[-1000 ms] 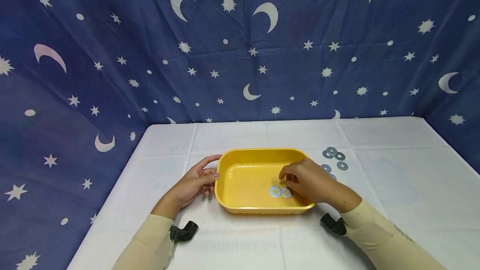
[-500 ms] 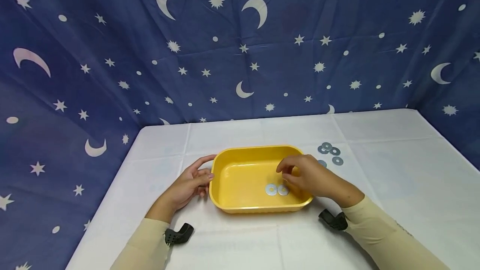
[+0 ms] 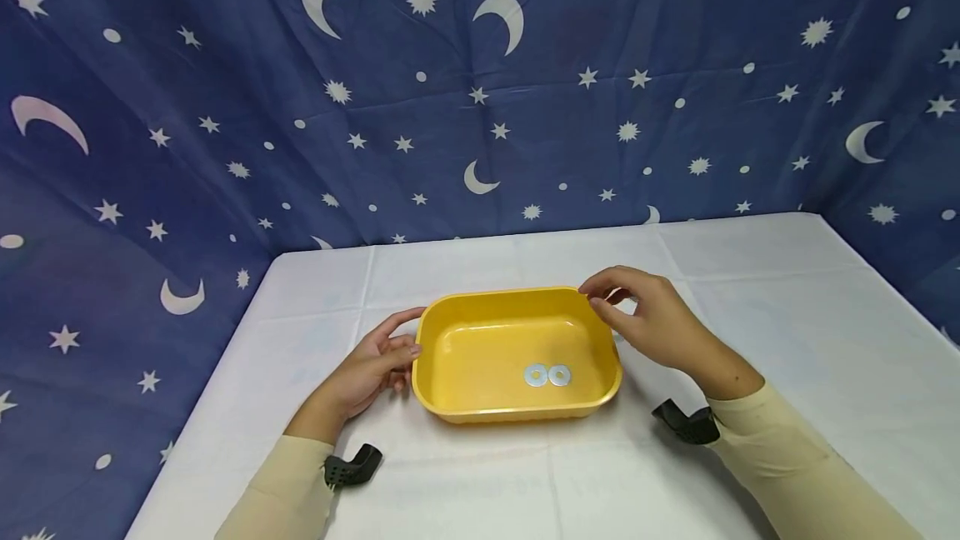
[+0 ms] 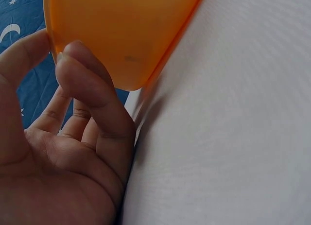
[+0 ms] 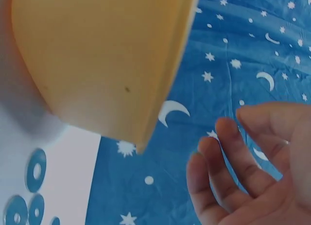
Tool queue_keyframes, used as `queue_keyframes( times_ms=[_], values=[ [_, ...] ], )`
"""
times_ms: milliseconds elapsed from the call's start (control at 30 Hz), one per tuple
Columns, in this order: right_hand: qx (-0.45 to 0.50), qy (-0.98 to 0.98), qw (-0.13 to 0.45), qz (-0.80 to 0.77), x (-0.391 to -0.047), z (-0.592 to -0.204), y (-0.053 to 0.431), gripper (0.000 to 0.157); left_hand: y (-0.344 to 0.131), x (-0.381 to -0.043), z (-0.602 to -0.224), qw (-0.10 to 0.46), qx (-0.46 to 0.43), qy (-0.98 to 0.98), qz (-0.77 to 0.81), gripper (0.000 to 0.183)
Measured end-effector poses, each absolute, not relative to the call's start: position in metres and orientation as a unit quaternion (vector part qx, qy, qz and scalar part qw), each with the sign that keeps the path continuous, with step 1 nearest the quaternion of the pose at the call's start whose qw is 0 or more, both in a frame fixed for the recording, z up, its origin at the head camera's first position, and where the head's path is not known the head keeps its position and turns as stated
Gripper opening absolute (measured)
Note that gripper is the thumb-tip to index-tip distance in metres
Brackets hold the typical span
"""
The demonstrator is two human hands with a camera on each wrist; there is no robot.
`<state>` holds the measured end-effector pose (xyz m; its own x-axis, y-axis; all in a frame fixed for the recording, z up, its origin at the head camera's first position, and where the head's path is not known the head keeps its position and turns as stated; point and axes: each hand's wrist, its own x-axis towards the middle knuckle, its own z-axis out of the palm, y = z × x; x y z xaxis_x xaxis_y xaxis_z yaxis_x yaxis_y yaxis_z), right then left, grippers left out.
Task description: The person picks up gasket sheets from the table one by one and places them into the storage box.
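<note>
A yellow tray [image 3: 480,340] sits on the white-covered table. Two flat metal washers, the left one [image 3: 536,375] and the right one [image 3: 559,375], lie side by side on its floor. At the tray's left end my left hand [image 3: 367,369] holds it, thumb at the rim and other fingers against the outer wall. My right hand [image 3: 652,319] hovers by the tray's back right corner. In the right wrist view, its fingers [image 5: 233,147] are loosely bent, apart, holding nothing. Below it several more washers [image 5: 36,170] lie on the table, mostly hidden from the head view.
The white tablecloth [image 3: 480,482] spreads around the tray. A blue curtain [image 3: 450,107] with white moons and stars hangs behind and to the sides. Black wrist mounts, one left [image 3: 354,467] and one right [image 3: 686,423], stick out from the beige sleeves.
My right hand has risen out of the tray and moved right and away, over its corner, uncovering both washers inside. The left hand stays at the tray. The head view has shifted slightly.
</note>
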<state>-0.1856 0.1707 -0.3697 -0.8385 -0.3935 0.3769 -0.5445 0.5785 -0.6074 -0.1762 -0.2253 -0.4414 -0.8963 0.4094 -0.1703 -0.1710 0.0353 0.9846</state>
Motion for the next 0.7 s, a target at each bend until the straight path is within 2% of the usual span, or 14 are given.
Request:
queue_keyframes(
  times_ms=[267,700],
  values=[
    [0.206,-0.889,0.124,0.39,-0.195,-0.367,0.182,0.015,-0.228,-0.176,-0.443,0.21,0.089,0.686,0.691,0.063],
    [0.15,-0.921,0.033,0.359,-0.211,-0.381,0.203,0.015,-0.225,-0.176,-0.44,0.21,0.087,0.686,0.691,0.064]
  ],
)
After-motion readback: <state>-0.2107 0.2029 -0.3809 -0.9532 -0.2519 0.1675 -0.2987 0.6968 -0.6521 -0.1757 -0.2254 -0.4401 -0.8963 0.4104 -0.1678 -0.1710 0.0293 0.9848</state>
